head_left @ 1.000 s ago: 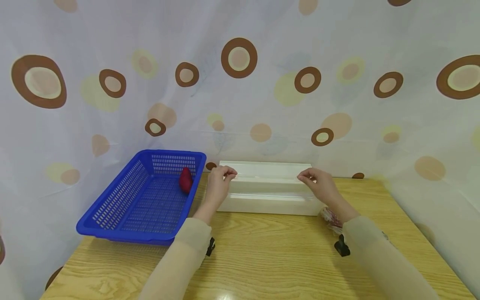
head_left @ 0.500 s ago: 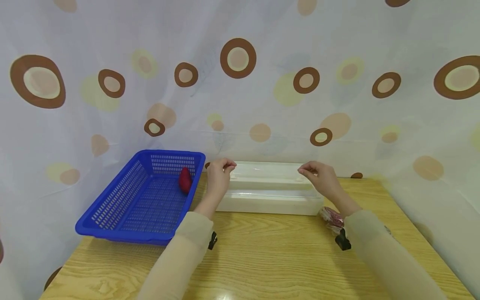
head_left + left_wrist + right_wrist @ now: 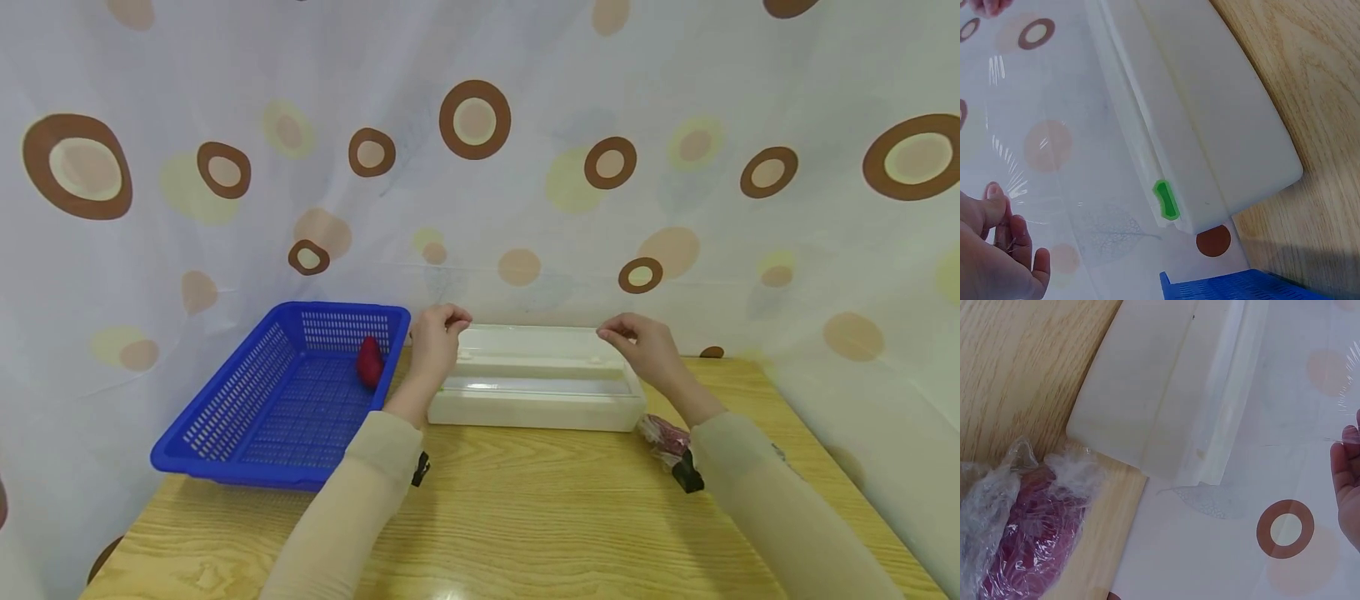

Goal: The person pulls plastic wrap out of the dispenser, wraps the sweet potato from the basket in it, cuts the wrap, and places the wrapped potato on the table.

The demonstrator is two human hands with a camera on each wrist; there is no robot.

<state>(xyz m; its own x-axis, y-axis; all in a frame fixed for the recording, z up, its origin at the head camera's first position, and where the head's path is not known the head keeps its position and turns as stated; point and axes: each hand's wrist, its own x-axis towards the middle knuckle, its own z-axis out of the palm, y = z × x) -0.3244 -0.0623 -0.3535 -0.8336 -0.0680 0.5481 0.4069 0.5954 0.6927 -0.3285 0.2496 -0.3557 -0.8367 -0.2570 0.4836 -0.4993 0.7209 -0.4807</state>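
Observation:
A white cling film dispenser [image 3: 536,412] lies lengthwise at the back of the table. Clear cling film [image 3: 1016,181] stretches up from it, creased where the fingers pinch it. My left hand [image 3: 437,342] holds the film's left corner between thumb and fingertips, above the dispenser's left end. At the opposite corner my right hand [image 3: 648,346] pinches the film in the same way. A green slider [image 3: 1166,200] sits on the dispenser's edge in the left wrist view. The film's free edge shows faintly between the hands in the head view.
A blue plastic basket [image 3: 277,475] stands at the left with a smooth red, elongated item [image 3: 370,363] in it. A reddish-purple item wrapped in clear film [image 3: 1038,531] lies right of the dispenser, partly behind the right forearm. A patterned curtain [image 3: 525,208] hangs behind the table.
Both hands have risen and moved slightly back with the cling film, drawing more of it up from the dispenser. The basket and the wrapped item stay in place.

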